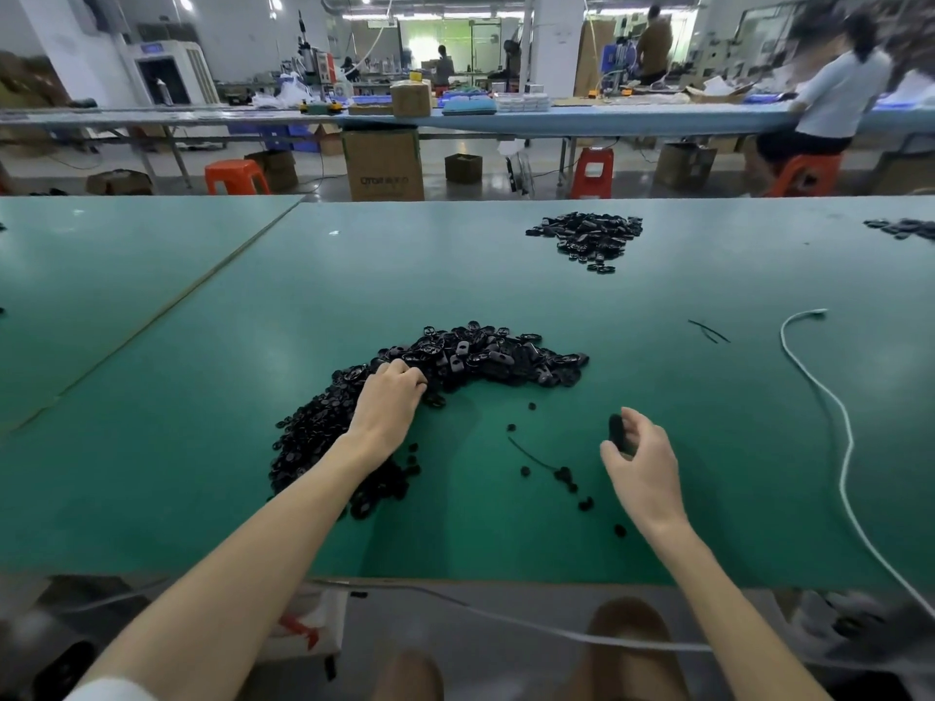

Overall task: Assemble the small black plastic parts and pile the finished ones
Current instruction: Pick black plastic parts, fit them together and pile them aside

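Note:
A large curved heap of small black plastic parts (470, 359) lies on the green table (708, 447) in front of me. My left hand (389, 402) reaches into the heap's left side, fingers curled down among the parts; what it holds is hidden. My right hand (640, 457) hovers just above the table to the right and pinches one small black oval part (616, 431) between thumb and fingers. A few loose black pieces (564, 475) lie scattered between my hands. A second pile of black parts (587, 237) sits farther back on the table.
A white cable (830, 397) snakes down the table's right side and over the front edge. Thin black strips (708, 330) lie near it. More black parts (905, 227) sit at the far right edge. A table seam (167, 306) runs diagonally at left. People work at benches behind.

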`<action>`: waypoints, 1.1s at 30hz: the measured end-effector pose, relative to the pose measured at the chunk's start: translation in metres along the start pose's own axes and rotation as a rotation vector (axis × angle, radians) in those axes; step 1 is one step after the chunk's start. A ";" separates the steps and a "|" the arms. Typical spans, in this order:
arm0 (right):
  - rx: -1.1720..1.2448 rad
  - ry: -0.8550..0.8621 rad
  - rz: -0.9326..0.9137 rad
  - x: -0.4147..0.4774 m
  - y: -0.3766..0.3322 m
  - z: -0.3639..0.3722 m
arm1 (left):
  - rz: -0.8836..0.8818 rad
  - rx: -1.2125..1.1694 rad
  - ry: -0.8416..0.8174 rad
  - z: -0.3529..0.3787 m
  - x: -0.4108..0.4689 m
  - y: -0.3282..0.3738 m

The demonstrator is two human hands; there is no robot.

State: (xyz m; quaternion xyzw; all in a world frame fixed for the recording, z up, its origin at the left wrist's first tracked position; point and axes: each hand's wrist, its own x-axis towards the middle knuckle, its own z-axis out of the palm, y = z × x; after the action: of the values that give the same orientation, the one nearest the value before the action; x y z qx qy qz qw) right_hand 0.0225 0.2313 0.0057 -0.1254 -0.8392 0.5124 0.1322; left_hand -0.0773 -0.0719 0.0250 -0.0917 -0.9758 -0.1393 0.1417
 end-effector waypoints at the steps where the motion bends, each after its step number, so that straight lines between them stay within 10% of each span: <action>1: -0.011 -0.017 -0.001 -0.001 -0.001 0.000 | -0.012 -0.021 0.040 -0.001 0.000 0.001; 11: -0.022 0.007 -0.229 -0.024 -0.027 0.025 | -0.305 -1.151 -0.144 -0.017 -0.032 0.051; 16: 0.197 -0.230 -0.147 -0.045 -0.043 0.064 | -0.310 -1.293 -0.229 -0.005 -0.060 0.061; 21: 0.307 -0.197 -0.065 -0.052 -0.040 0.079 | -0.265 -1.222 -0.216 -0.003 -0.075 0.050; 28: 0.465 -0.173 0.001 -0.050 -0.034 0.075 | -0.111 -0.551 0.069 -0.012 -0.080 0.032; 33: 0.568 -0.153 0.028 -0.050 -0.028 0.071 | -0.131 -0.174 -0.066 -0.022 -0.068 0.020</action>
State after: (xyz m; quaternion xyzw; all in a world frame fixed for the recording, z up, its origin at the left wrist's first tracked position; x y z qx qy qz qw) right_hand 0.0423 0.1427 -0.0054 -0.0561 -0.6680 0.7365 0.0911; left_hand -0.0034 -0.0691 0.0293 -0.0442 -0.9680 -0.2295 0.0916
